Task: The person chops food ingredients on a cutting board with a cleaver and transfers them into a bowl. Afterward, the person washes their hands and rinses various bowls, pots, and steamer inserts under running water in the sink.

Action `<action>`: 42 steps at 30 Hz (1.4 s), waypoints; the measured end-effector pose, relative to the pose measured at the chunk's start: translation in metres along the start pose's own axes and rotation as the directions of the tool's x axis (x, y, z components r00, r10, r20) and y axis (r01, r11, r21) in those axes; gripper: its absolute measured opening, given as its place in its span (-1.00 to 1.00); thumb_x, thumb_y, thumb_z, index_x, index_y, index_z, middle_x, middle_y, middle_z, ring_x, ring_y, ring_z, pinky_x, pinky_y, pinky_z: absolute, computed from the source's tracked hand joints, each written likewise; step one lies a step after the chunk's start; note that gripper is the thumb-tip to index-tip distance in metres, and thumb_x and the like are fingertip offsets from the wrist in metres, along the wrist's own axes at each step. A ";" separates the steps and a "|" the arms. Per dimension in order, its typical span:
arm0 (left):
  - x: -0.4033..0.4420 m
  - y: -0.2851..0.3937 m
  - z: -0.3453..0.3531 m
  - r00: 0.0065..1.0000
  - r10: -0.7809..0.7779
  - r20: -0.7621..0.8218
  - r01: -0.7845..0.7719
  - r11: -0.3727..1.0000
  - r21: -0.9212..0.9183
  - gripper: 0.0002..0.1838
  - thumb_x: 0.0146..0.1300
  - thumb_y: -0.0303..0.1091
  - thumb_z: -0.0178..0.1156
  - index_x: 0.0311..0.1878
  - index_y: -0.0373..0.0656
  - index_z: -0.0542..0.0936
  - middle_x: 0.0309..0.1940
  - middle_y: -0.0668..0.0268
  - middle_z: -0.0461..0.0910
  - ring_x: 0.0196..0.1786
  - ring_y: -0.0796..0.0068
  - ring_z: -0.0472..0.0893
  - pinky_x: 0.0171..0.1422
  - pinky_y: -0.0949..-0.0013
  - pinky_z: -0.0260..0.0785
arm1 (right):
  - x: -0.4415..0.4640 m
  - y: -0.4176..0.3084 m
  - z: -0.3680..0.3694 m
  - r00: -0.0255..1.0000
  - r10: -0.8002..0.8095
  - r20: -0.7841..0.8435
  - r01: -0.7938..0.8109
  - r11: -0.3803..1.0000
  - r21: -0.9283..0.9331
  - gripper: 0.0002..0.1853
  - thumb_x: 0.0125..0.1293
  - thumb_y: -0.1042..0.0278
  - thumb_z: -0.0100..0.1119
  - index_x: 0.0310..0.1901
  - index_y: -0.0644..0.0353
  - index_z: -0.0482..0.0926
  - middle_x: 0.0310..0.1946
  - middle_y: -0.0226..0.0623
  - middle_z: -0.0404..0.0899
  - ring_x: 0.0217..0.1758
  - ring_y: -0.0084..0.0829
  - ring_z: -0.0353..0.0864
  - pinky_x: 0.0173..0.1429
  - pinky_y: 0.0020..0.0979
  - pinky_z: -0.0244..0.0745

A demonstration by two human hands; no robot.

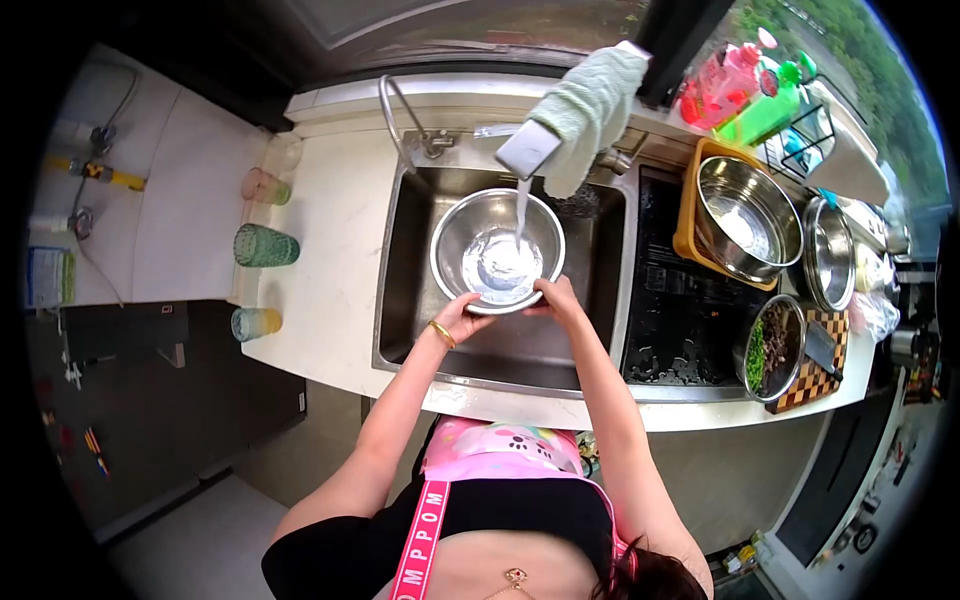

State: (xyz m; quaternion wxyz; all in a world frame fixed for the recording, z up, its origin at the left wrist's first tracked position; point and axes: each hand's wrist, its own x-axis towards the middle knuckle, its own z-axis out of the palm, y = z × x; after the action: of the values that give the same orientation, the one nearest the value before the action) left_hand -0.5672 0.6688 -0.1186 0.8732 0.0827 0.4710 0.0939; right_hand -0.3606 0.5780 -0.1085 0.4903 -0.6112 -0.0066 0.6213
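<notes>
A steel bowl [452, 240] is held over the sink [400, 300], under a running faucet [528, 148]. Water streams from the faucet into the bowl, and some water lies in its bottom. My left hand [465, 318] grips the bowl's near rim on the left, with a gold bangle at the wrist. On the right side of the same rim, my right hand [556, 299] holds on with the thumb over the edge. The fingers beneath the bowl are partly hidden. A pale green cloth [590, 110] hangs over the faucet.
Three glasses, including a green one [267, 245], line the left counter. Right of the sink are a large steel pot [750, 220] in an orange basket, stacked bowls [830, 255], a bowl of chopped food [770, 350] and a checkered board [825, 375]. Soap bottles [765, 110] stand behind.
</notes>
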 end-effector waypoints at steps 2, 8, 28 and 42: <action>-0.007 -0.010 -0.019 0.985 -0.145 0.096 0.151 0.987 -0.062 -0.53 0.32 -0.16 0.10 0.13 -0.31 0.35 -0.01 0.09 0.48 0.07 0.06 0.52 0.23 -0.20 0.34 | -0.004 0.016 0.003 0.996 -0.031 -0.088 0.024 0.996 -0.087 -0.70 0.03 0.46 0.10 -0.18 0.44 0.48 -0.46 -0.15 0.57 -0.48 -0.27 0.64 -0.51 -0.20 0.66; -0.065 -0.025 -0.049 0.990 0.026 -0.135 -0.001 0.983 0.182 -0.59 0.34 -0.12 0.10 0.18 -0.01 0.33 0.20 0.13 0.33 0.20 0.19 0.42 0.21 -0.23 0.32 | -0.003 0.055 -0.065 0.937 -0.098 -0.336 0.085 0.995 -0.051 -0.72 -0.04 0.50 0.05 -0.22 0.38 0.47 -0.54 -0.18 0.54 -0.65 -0.30 0.57 -0.68 -0.29 0.49; -0.061 -0.009 -0.042 0.978 0.167 -0.128 -0.100 0.903 0.419 -0.37 0.28 -0.03 0.17 0.28 -0.14 0.22 0.23 0.19 0.31 0.13 0.22 0.47 0.17 -0.01 0.38 | 0.044 0.057 -0.008 0.980 -0.156 -0.121 0.140 0.981 -0.136 -0.82 0.00 0.47 0.22 -0.33 0.34 0.56 -0.56 -0.35 0.53 -0.62 -0.52 0.49 -0.62 -0.46 0.30; -0.010 -0.022 -0.001 0.983 0.155 -0.101 -0.129 0.966 0.224 -0.82 0.13 -0.45 0.13 -0.22 -0.33 0.50 -0.29 0.16 0.55 -0.18 0.36 0.59 -0.05 0.21 0.55 | 0.098 -0.153 -0.102 0.405 -0.871 -0.277 0.344 0.426 -0.837 -0.52 0.11 0.43 0.07 0.09 0.44 0.31 -0.04 0.28 0.43 0.09 0.14 0.41 0.13 -0.12 0.31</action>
State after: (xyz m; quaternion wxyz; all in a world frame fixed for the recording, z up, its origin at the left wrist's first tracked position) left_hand -0.5711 0.6449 -0.1162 0.8208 0.2052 0.5218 0.1093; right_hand -0.1683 0.6578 -0.1144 0.4055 -0.8659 -0.2893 0.0465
